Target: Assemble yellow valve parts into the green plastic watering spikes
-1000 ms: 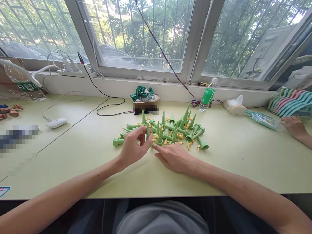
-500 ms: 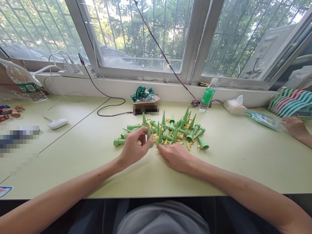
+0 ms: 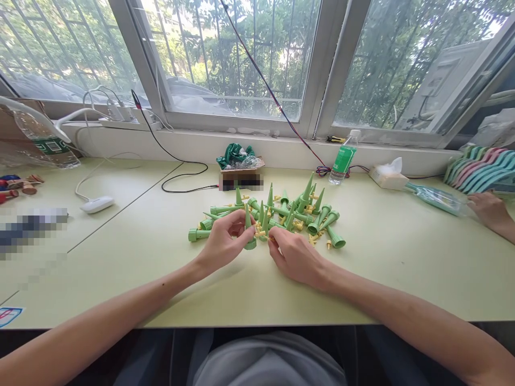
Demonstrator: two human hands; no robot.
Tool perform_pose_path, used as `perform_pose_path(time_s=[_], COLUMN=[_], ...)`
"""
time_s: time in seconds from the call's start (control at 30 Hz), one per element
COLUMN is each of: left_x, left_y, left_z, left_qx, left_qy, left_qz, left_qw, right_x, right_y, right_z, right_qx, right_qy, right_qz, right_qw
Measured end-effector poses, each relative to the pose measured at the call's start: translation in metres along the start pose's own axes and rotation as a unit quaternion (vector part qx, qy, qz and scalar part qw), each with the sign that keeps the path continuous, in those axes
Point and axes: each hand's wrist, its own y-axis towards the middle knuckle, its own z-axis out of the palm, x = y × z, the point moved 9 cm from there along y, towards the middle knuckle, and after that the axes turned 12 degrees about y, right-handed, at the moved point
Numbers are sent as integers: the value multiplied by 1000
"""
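My left hand (image 3: pixel 225 238) is closed round a green plastic watering spike (image 3: pixel 248 220), which stands point up with its ribbed cap end at the bottom. Just right of it, my right hand (image 3: pixel 295 254) pinches a small yellow plastic valve (image 3: pixel 261 234), whose end shows between the two hands close to the spike. Behind the hands lies a pile of similar green spikes (image 3: pixel 308 195), some upright and some on their sides. Small yellow valves (image 3: pixel 298 225) are scattered among them. My right fingertips are partly hidden by the hand itself.
Behind the pile stands a small cardboard box (image 3: pixel 241 166) with green plastic. A water bottle (image 3: pixel 343 161) and tissue box (image 3: pixel 388 176) stand at back right. Another person's hand (image 3: pixel 493 212) rests near hangers (image 3: pixel 470 169). A white mouse (image 3: pixel 97 204) lies on the left.
My right hand has lifted slightly and drawn a little right, and a yellow valve now shows at its fingertips. My left hand still holds the green spike, now slightly farther right.
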Motion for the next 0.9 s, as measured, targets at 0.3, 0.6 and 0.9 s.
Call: perform_pose_path(time_s=[0.3,0.6,0.9], left_x=[2,3,0], left_y=[0,0,-1], left_z=[2,0,10], left_qx=[7,-3,57], left_qy=[-3,12,4], left_qz=[-8,-11,-4], left_qw=[1000,1000,998], right_x=[2,5,5], right_y=[0,-1,-3], right_z=[-13,-15,-13], right_qx=[-63,-81,-81], right_qy=[57,69,108], right_qz=[-16,-40,-77], right_qw=[996,994,988])
